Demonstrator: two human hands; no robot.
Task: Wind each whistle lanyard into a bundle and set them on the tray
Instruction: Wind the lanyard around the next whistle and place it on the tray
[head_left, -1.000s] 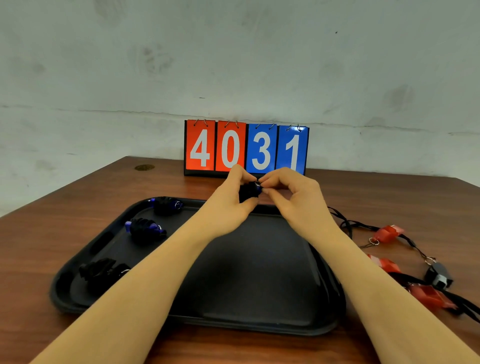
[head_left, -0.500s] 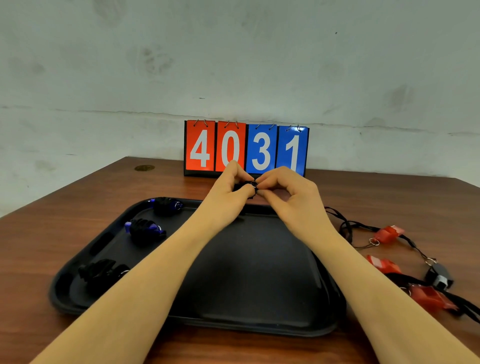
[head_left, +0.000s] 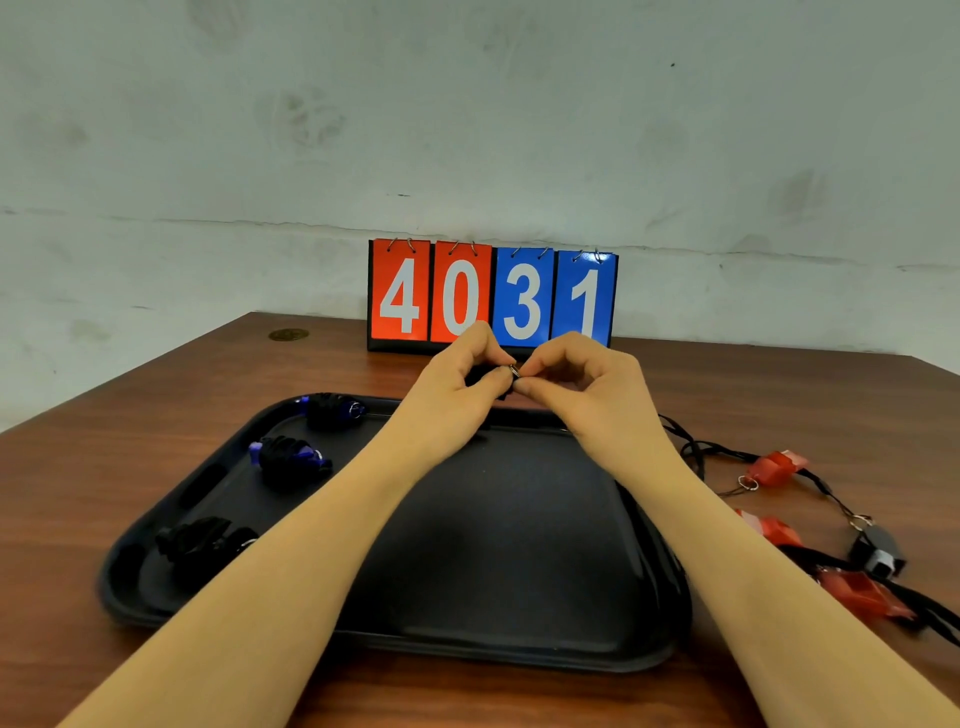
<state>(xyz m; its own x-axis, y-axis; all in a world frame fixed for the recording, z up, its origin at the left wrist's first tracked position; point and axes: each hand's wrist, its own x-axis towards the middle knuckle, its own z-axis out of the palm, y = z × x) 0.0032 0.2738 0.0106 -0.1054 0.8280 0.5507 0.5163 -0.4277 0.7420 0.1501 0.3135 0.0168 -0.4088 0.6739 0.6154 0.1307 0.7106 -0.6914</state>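
While both hands are raised above the far edge of the tray (head_left: 519, 649), a small black wound bundle (head_left: 480, 375) is gripped in the curled fingers of the left hand (head_left: 457, 382), and a metal ring (head_left: 514, 370) at its end is pinched between the thumb and forefinger of the right hand (head_left: 582, 382), whose other fingers are curled in. Three finished bundles are seen on the tray: a blue one (head_left: 332, 409) at the far left corner, a second blue one (head_left: 288, 457) along the left edge, and a black one (head_left: 205, 540) near the near left corner. On the desk (head_left: 156, 415) to the right of the tray, loose red whistles (head_left: 774, 467) and a black whistle (head_left: 878, 551) are spread out with their black cords tangled. A flip scoreboard (head_left: 493, 296) showing 4031 is stood at the far edge of the desk.
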